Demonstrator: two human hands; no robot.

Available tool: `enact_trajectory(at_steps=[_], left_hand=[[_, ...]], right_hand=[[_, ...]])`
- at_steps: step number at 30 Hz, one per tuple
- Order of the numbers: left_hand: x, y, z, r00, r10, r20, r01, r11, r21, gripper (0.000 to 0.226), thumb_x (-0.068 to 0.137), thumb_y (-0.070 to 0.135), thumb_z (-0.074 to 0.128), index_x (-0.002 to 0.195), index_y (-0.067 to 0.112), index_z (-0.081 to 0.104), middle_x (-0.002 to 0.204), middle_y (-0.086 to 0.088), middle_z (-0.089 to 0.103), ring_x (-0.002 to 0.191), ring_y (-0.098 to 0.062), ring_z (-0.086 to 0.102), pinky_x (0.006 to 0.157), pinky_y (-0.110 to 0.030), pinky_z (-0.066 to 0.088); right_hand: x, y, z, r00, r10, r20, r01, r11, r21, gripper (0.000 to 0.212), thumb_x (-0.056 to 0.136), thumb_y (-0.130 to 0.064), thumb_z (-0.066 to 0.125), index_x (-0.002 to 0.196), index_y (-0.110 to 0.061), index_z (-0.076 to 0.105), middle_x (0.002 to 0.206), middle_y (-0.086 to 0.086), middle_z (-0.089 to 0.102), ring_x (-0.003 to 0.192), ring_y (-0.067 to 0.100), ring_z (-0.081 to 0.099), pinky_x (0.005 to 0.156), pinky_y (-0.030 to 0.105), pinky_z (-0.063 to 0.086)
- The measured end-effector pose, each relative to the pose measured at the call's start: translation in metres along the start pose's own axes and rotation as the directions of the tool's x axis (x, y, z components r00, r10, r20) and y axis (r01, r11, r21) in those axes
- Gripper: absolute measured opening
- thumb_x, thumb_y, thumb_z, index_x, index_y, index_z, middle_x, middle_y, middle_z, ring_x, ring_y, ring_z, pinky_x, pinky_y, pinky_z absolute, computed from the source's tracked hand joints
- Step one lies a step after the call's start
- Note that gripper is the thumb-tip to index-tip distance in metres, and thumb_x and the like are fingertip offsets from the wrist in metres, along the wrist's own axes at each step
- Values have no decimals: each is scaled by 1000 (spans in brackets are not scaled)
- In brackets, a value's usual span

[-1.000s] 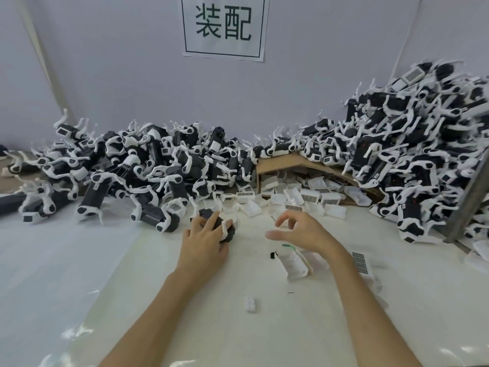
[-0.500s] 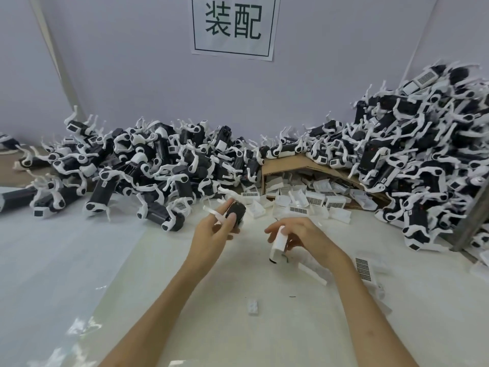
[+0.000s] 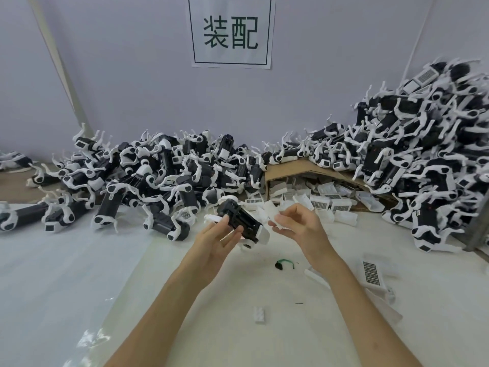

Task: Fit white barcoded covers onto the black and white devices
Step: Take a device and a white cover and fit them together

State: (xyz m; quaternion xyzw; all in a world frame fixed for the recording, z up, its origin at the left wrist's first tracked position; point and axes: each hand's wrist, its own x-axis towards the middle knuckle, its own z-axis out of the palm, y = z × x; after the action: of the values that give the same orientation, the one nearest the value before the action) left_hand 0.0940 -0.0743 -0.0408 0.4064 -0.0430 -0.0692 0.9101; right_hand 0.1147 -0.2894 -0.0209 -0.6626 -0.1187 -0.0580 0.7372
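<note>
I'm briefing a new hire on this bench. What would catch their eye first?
Heaps of black and white devices bank along the back wall, highest at right. Above them hangs a sign with two large characters. Mid-table, the left hand holds one device, the right hand pinches a white cover.

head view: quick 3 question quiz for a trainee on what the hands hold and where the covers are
1. True or false: the left hand grips a black and white plastic device.
2. The loose white barcoded plastic covers lie: A in and around the brown cardboard box; B on a shelf; C in a metal tray.
3. Fill in: the right hand pinches a thin ___ plastic piece.
Key: 1 true; 2 A; 3 white.
</note>
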Motion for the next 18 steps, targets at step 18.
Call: enact_trajectory(at_steps=[18], left_hand=[[-1, 2, 6, 988, 154, 24, -155, 965, 212, 42, 90, 26, 66, 123, 2, 63, 118, -11, 73, 106, -31, 69, 102, -40, 51]], right_hand=[[-15, 9, 44, 979, 199, 39, -202, 975, 96, 31, 92, -22, 71, 114, -8, 54, 96, 15, 73, 78, 29, 74, 66, 28, 57]])
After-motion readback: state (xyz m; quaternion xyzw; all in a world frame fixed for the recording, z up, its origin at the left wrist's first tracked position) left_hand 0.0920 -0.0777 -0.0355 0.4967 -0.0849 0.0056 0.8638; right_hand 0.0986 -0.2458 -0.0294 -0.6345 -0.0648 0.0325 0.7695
